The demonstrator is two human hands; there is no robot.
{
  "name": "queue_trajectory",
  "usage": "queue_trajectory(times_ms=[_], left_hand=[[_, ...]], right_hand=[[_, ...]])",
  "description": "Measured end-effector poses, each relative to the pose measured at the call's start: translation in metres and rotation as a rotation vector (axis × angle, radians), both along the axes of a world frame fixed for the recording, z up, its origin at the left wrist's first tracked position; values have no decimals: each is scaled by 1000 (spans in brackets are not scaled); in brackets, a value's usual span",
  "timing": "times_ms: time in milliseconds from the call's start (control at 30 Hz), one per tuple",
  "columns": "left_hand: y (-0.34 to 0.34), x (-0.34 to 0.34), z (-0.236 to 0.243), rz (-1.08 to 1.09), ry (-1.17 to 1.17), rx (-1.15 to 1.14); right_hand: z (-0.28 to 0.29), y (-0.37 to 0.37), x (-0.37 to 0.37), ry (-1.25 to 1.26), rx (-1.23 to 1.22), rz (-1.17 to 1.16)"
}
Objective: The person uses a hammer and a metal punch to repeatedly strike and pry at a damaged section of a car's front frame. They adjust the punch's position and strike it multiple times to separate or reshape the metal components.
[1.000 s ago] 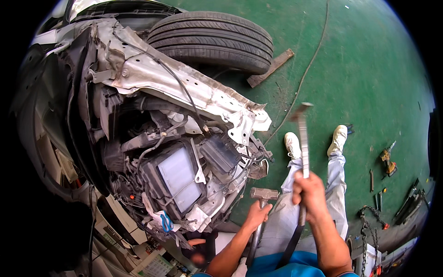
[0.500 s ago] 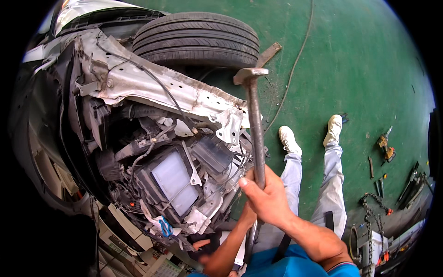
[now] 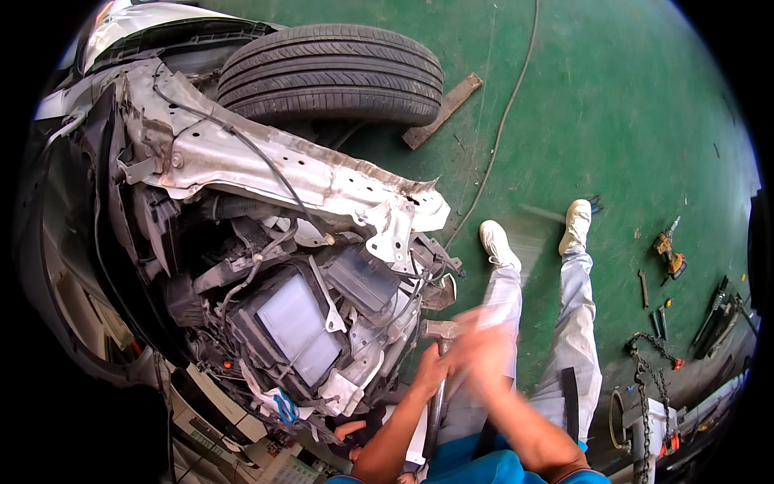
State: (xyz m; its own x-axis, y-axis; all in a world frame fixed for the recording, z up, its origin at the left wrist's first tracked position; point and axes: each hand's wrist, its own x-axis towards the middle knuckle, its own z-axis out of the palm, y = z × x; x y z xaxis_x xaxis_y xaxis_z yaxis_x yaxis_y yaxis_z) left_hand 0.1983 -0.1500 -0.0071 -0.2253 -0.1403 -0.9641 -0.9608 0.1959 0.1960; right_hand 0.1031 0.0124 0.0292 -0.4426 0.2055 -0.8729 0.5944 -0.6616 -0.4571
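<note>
A: Ur left hand gripped the hammer just under its head, y?
B: Prob balance imo, u had it by ur left leg, near the car. Right hand blurred, cldn't tell its grip.

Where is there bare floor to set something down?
The widest patch is green floor, right of the long cable, beyond the white shoes and yellow power tool. A smaller one lies between the right leg and that tool. Crowded: the stripped car front, around the chain, and by the hammer in the left hand, beside the blurred right hand.
</note>
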Motion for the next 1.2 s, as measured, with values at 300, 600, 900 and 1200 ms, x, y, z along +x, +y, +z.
queue_trajectory(times_ms=[300, 600, 900, 1200], left_hand=[[1, -1, -3, -2, -61, 34], [5, 11, -12, 37, 79, 42], [56, -42, 23, -1, 288, 28], [27, -16, -12, -107, -84, 15]], right_hand=[[48, 69, -33, -111, -287, 385], [-29, 65, 6, 164, 243, -286], [26, 21, -4, 11, -144, 359], [-8, 70, -2, 121, -32, 182]])
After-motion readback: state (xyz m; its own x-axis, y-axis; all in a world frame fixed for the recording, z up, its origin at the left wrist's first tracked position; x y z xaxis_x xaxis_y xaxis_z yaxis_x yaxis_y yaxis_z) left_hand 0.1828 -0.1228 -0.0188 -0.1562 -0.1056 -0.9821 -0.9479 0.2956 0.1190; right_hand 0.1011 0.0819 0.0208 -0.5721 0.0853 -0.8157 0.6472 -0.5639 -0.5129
